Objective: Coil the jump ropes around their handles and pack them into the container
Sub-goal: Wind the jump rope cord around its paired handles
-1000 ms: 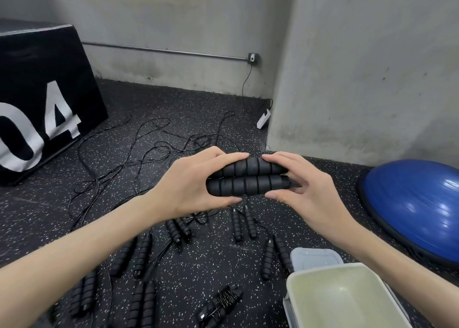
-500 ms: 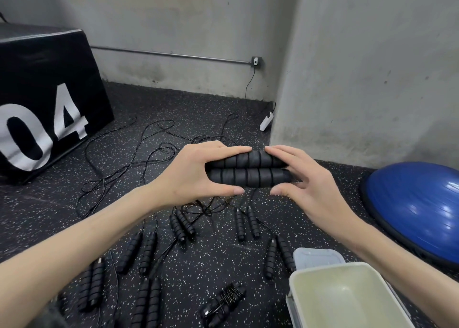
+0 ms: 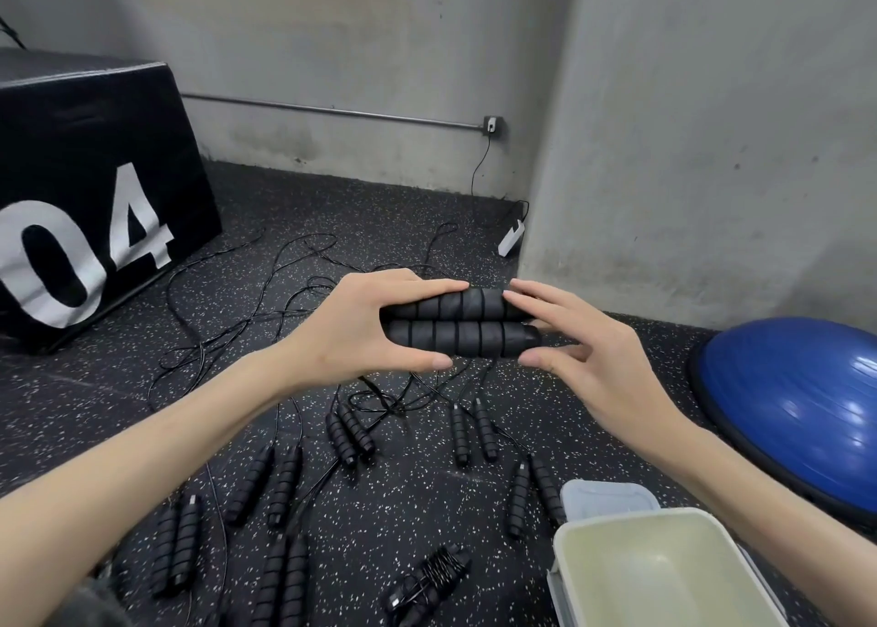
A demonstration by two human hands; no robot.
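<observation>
We see two black ribbed foam jump-rope handles (image 3: 460, 325) held level, side by side, above the floor. The left hand (image 3: 360, 327) pinches their left end between fingers and thumb; the right hand (image 3: 583, 356) pinches their right end, hiding the tips. Below the right wrist sits a pale plastic container (image 3: 702, 527), its near edge cut off.

At nine o'clock we see a black box (image 3: 90, 189) marked "04" in white. At three o'clock sits a blue balance dome (image 3: 802, 403) against the concrete wall (image 3: 712, 128). At twelve, a white power strip (image 3: 511, 238) lies below a wall outlet (image 3: 492, 125).
</observation>
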